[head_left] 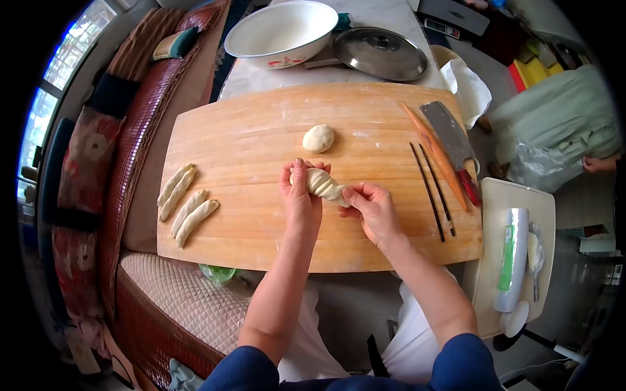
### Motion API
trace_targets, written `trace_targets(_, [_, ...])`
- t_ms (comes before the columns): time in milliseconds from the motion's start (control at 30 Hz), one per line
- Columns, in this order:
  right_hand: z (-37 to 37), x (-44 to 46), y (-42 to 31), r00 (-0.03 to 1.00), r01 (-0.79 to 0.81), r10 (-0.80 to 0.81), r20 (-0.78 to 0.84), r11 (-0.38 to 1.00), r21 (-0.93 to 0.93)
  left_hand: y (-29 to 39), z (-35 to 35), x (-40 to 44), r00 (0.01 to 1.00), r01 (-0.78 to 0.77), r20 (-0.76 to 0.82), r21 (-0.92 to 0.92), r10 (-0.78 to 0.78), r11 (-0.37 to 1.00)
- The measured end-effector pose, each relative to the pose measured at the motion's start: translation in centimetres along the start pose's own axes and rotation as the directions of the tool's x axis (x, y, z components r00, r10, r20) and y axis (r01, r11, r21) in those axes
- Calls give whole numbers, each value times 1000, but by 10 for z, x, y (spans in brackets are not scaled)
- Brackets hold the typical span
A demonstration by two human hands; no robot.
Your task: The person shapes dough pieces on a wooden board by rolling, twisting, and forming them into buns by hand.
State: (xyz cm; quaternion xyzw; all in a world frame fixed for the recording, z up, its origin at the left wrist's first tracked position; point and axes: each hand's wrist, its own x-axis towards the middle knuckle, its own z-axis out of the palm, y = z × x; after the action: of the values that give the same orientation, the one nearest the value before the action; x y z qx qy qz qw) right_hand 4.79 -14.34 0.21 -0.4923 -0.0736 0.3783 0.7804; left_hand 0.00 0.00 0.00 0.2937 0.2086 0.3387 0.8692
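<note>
A twisted piece of dough (323, 185) is held up between my two hands over the wooden board (248, 130). My left hand (302, 195) pinches its left end, and my right hand (370, 207) grips its right end between thumb and fingers. Just beyond my hands lies a round ball of dough (318, 138). Shaped dough strips sit in two pairs at the board's left side, an upper pair (176, 192) and a lower pair (193, 218).
On the board's right lie two dark chopsticks (427, 189), a rolling pin (435, 156) and a cleaver (450, 130). Behind it are a white basin (280, 32) and a metal lid (379, 52). A tray (544, 260) holds a plastic roll (512, 260). Another person stands at right.
</note>
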Motion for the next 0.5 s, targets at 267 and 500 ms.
trace_targets(267, [0, 4, 1, 995, -100, 100, -8, 993, 67, -11, -4, 7, 985, 116, -121, -59, -123, 991])
trace_targets(500, [10, 2, 0, 663, 651, -602, 445, 169, -741, -16, -28, 24, 929, 218, -240, -266, -283, 939])
